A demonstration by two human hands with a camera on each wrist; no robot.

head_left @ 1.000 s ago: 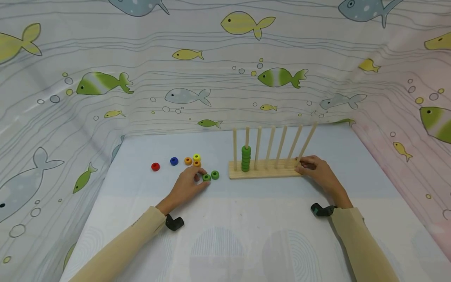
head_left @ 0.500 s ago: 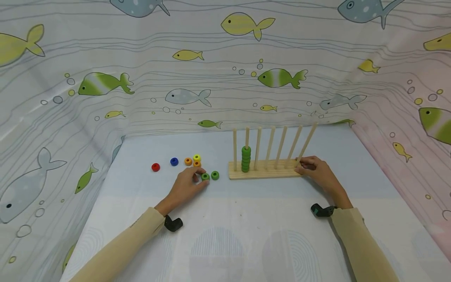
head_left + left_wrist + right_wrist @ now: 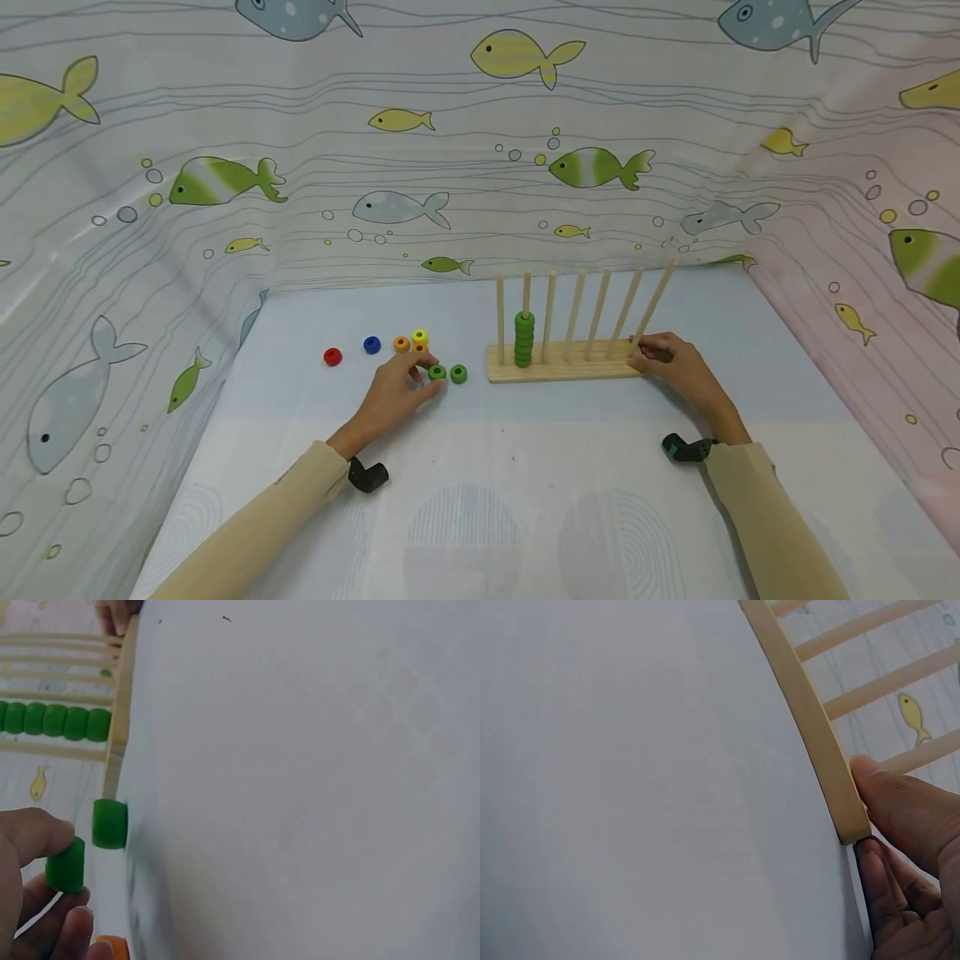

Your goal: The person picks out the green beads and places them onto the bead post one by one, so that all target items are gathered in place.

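Note:
My left hand (image 3: 393, 392) pinches a green bead (image 3: 66, 866) between thumb and fingers. Just right of it a second green bead (image 3: 459, 373) sits on the table. The wooden peg rack (image 3: 566, 372) stands beyond, a row of several upright pegs on a flat base. Several green beads (image 3: 524, 337) are stacked on its second peg from the left; the other pegs are bare. At the rack's right end my right hand (image 3: 678, 371) grips the base (image 3: 821, 750), the thumb on top near the last peg and the fingers at the end face.
Left of the rack lie a red bead (image 3: 332, 357), a blue bead (image 3: 372, 345), a yellow bead (image 3: 420, 336) and two orange beads (image 3: 401, 343), one partly behind my left hand. A fish-print cloth (image 3: 450, 167) rises behind the table (image 3: 510, 467).
My left hand has shifted the pinched green bead very slightly to the left and away from me. The right hand and the rack have stayed in place.

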